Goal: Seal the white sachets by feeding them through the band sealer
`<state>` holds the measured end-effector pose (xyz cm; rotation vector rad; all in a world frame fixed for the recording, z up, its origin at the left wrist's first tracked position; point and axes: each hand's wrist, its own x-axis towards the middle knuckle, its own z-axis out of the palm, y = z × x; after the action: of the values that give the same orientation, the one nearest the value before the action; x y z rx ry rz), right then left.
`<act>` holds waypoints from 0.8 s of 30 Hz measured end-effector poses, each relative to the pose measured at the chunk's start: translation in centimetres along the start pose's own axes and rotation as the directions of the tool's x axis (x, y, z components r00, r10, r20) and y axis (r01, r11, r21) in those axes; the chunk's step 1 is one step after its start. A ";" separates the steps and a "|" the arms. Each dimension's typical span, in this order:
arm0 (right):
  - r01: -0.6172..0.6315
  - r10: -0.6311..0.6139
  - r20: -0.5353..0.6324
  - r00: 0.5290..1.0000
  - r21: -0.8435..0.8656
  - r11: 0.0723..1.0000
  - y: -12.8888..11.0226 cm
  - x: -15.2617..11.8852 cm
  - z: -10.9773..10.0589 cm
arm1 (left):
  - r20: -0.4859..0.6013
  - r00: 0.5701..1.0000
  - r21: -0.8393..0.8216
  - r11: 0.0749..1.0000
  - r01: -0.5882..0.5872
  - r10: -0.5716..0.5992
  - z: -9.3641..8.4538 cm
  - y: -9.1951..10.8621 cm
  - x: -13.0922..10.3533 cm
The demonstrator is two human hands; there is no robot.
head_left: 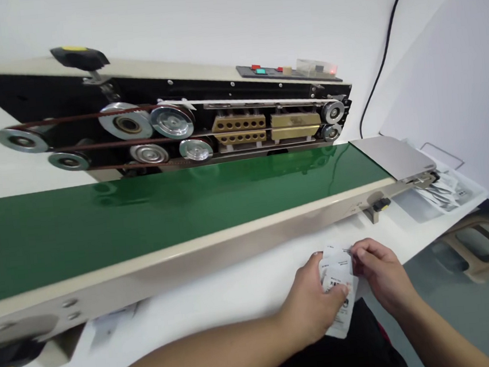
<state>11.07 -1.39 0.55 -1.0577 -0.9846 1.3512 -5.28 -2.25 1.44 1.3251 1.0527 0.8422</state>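
Several small white printed sachets lie stacked and slightly fanned in my left hand. Its thumb presses on the front sachet and the fingers wrap behind the stack. My right hand pinches the upper right edge of the stack between thumb and fingertips. Whether it grips one sachet or more cannot be made out. Both hands are in front of the table's near edge, close to my lap. Beyond them runs the green conveyor belt of a band sealing machine.
A clear plastic bin at the right holds several sachets. A metal plate covers the belt's right end. Black knobs stick out below the conveyor. A brown stool stands at the lower right. A black cable hangs along the wall.
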 end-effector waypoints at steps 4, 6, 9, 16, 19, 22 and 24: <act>-0.064 0.090 0.219 0.972 -0.121 0.991 -1.2 1.3 -1.2 | 0.090 0.996 0.061 0.998 0.009 -0.015 -0.3 0.2 0.0; -0.124 0.175 0.345 0.922 -0.163 0.979 -1.9 2.0 -1.6 | 0.144 0.989 0.093 0.996 0.013 -0.027 -0.4 0.4 0.0; -0.168 0.287 0.476 0.831 -0.278 0.946 -2.6 2.9 -2.1 | 0.214 0.976 0.147 0.989 0.001 -0.033 -0.6 0.5 0.0; -0.036 0.126 0.299 0.946 -0.290 0.957 -2.0 3.5 -3.3 | 0.192 0.981 0.054 0.998 0.025 -0.035 -0.6 0.1 0.3; 0.005 0.034 0.151 0.988 -0.256 0.967 -1.6 3.2 -4.1 | 0.180 0.982 0.042 0.998 0.051 -0.058 -0.4 0.0 0.2; 0.025 -0.007 0.061 0.998 -0.292 0.956 -1.7 2.7 -4.7 | 0.187 0.980 0.013 0.998 0.069 -0.070 -0.4 0.1 0.1; 0.024 -0.013 0.037 0.999 -0.314 0.949 -1.9 2.3 -4.8 | 0.191 0.979 -0.001 0.998 0.068 -0.066 -0.4 0.1 0.1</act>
<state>16.18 0.90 1.04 -1.2620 -1.2622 1.2246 -5.62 -1.98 1.59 1.3286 0.9365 0.6537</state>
